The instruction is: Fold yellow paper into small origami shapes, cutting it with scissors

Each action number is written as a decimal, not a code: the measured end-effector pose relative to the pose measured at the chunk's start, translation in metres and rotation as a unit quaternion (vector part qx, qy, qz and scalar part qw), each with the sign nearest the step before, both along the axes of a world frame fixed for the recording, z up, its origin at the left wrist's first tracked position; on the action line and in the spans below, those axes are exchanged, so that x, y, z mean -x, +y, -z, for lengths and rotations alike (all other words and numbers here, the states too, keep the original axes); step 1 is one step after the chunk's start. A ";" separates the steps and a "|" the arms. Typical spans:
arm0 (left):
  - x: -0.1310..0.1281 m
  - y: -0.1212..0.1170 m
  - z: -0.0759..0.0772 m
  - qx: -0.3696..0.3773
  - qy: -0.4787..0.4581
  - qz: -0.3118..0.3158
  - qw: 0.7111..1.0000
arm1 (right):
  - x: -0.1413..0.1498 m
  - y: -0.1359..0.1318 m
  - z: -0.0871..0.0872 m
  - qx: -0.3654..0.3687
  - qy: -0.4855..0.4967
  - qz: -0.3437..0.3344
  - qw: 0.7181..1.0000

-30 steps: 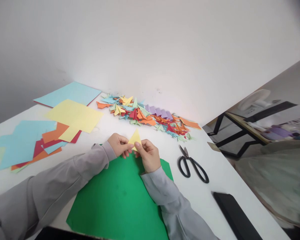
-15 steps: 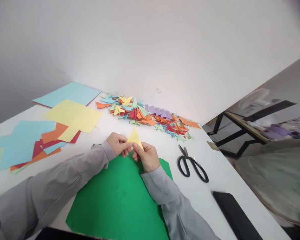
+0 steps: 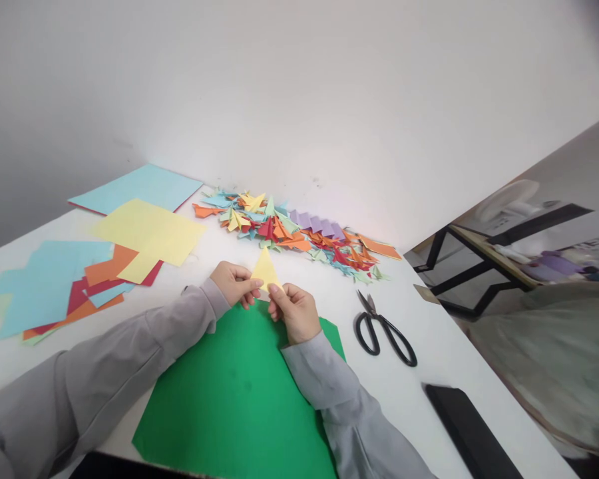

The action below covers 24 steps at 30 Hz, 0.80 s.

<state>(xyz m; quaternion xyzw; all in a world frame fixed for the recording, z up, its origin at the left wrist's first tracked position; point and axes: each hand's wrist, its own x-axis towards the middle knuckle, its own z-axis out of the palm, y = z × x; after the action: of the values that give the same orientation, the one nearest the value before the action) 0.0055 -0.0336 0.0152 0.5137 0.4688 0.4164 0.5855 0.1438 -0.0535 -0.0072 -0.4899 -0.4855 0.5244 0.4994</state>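
Observation:
A small piece of yellow paper [image 3: 265,269], folded to a point at its top, is held up between my two hands. My left hand [image 3: 233,285] pinches its lower left side between thumb and fingers. On the lower right side, my right hand [image 3: 295,311] grips it the same way. Both thumbs face me, and the fingertips behind the paper are partly hidden. Below the hands lies a large green sheet [image 3: 229,399], partly covered by my right forearm.
Folded paper planes [image 3: 279,229] in many colours lie heaped along the wall. Left are coloured sheets [image 3: 150,229], cut pieces [image 3: 54,279] and a blue sheet [image 3: 140,188]. Black-handled scissors [image 3: 374,326] and a black flat object [image 3: 472,429] lie right, near the table edge.
The thumbs have moved slightly apart along the lower edge of the yellow paper, showing more of it between them. The paper has shifted a little up and left.

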 end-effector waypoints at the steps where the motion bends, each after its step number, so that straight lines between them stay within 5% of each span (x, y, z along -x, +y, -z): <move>1: 0.000 0.000 0.000 0.000 0.000 0.001 1.000 | 0.000 0.000 0.000 -0.004 0.000 0.006 1.000; 24: 0.005 0.003 0.002 -0.014 -0.009 0.028 0.999 | -0.002 0.000 0.000 0.013 0.055 -0.012 0.998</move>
<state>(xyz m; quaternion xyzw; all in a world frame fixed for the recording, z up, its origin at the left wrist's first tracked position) 0.0009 -0.0310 0.0135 0.5311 0.4433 0.4107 0.5940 0.1457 -0.0532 -0.0069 -0.4613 -0.4560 0.5628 0.5123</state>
